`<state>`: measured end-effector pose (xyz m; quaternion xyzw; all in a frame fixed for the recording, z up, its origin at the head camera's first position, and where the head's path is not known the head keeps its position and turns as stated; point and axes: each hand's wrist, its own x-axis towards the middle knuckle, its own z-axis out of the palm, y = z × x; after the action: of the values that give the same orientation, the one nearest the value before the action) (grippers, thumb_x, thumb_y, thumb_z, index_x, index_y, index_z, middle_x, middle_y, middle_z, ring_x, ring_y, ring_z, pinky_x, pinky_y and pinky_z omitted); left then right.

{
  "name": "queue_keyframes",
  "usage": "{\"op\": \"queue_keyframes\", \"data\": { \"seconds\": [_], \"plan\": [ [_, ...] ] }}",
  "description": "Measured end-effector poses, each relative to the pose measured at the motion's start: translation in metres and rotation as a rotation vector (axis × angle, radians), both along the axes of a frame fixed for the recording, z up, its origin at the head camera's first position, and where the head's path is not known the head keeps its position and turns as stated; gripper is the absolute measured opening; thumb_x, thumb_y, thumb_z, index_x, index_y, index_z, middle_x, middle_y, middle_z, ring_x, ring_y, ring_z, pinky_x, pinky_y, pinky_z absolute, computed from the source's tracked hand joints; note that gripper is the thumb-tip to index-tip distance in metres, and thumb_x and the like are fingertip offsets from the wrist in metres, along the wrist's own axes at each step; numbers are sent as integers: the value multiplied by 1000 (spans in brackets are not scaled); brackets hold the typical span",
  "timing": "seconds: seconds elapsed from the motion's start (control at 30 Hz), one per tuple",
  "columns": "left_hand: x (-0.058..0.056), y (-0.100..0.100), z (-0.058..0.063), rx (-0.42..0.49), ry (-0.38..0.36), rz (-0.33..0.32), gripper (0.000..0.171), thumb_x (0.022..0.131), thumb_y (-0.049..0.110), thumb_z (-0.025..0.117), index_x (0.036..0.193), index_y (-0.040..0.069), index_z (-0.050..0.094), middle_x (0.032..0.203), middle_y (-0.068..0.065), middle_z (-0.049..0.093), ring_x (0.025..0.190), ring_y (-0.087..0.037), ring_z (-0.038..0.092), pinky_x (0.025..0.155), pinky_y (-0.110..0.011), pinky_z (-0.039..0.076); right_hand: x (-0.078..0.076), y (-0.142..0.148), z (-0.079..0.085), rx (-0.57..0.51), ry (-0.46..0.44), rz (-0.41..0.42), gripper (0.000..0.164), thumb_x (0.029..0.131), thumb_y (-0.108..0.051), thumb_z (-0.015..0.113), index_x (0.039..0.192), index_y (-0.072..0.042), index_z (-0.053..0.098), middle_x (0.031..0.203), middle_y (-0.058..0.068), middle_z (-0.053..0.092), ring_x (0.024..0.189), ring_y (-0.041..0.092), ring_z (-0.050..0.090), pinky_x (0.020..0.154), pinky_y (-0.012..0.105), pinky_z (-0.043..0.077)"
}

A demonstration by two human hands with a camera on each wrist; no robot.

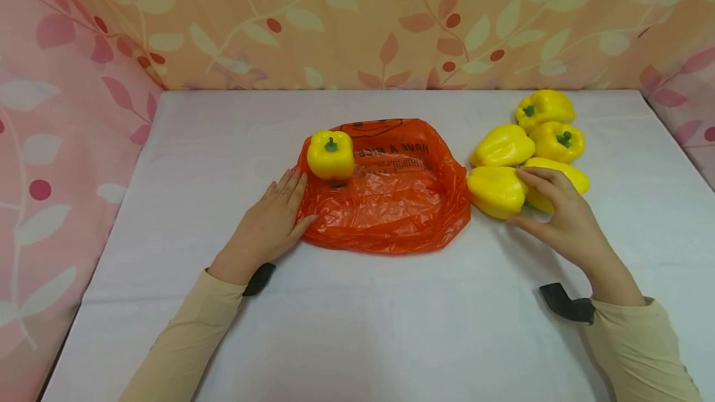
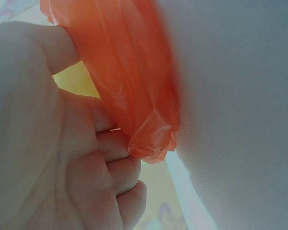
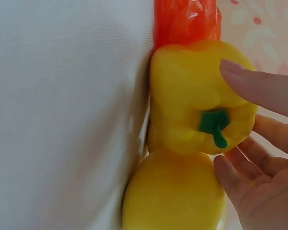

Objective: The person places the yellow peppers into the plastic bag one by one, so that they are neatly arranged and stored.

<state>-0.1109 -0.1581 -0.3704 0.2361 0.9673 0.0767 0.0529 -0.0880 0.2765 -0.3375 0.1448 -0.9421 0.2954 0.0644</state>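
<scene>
An orange-red plastic bag (image 1: 385, 203) lies flat on the table with a yellow bell pepper (image 1: 331, 157) upright on its upper left part. My left hand (image 1: 268, 222) rests on the bag's left edge, fingers extended and thumb apart. In the left wrist view, bag film (image 2: 129, 72) lies along the fingers (image 2: 125, 175). To the right, my right hand (image 1: 558, 209) spreads thumb and fingers about the stem end of the front yellow bell pepper (image 1: 494, 192), beside the bag. The thumb overlaps this pepper (image 3: 192, 91) in the right wrist view; how firmly it touches, I cannot tell.
Behind and beside that pepper sit several more yellow bell peppers, including one at the far back (image 1: 550, 109) and one partly under the right hand (image 1: 570, 175). White cloth (image 1: 357, 315) covers the table. Patterned fabric (image 1: 357, 23) hangs at the back and sides.
</scene>
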Motion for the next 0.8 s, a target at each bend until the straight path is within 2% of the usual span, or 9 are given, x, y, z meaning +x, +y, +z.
{"op": "queue_keyframes", "data": {
  "seconds": [0.03,0.1,0.33,0.4,0.47,0.57,0.63,0.8],
  "plan": [
    [0,0,0,1,1,-1,72,97,37,49,144,-10,23,152,-25,19,141,-36,14,112,-49,17,0,0,-1,4,6,-1,77,65,7,82,134,4,47,132,22,41,119,43,37,106,51,30],
    [0,0,0,2,5,-1,72,97,37,49,144,-11,23,151,-25,19,141,-37,15,112,-50,18,-1,-1,-2,1,19,3,78,64,8,81,134,5,47,131,24,41,118,44,37,98,63,30],
    [1,0,0,6,13,-2,72,96,36,50,144,-11,25,151,-26,21,141,-37,15,112,-49,19,-1,-4,-5,12,81,-25,77,64,8,82,132,4,48,128,24,46,116,42,41,101,57,31],
    [0,0,0,6,14,-4,72,96,36,50,144,-11,25,151,-26,21,141,-37,14,112,-50,19,-1,-4,-5,9,93,-33,75,64,7,82,131,4,49,127,24,48,116,42,43,106,49,31],
    [0,0,0,6,14,-6,72,96,36,50,144,-11,25,151,-26,21,141,-37,14,112,-50,19,0,-4,-5,4,100,-45,73,65,5,82,131,3,50,127,23,50,117,41,44,109,32,30],
    [0,-1,-1,5,18,-8,72,96,36,50,143,-12,25,151,-26,21,141,-37,14,112,-50,19,0,-5,-4,-8,103,-62,72,66,3,83,130,2,51,127,21,52,117,39,45,102,10,23],
    [0,-1,-1,2,18,-9,72,96,36,50,143,-12,25,151,-26,21,141,-37,14,112,-50,19,0,-5,-4,-20,104,-69,71,66,3,83,129,2,51,126,21,53,117,38,45,97,5,21],
    [0,0,-1,-3,14,-10,71,97,35,50,143,-12,24,151,-26,20,141,-37,14,111,-50,19,0,-6,-4,-41,130,-76,68,65,4,83,126,2,53,124,19,54,114,30,46,94,4,23]
  ]
}}
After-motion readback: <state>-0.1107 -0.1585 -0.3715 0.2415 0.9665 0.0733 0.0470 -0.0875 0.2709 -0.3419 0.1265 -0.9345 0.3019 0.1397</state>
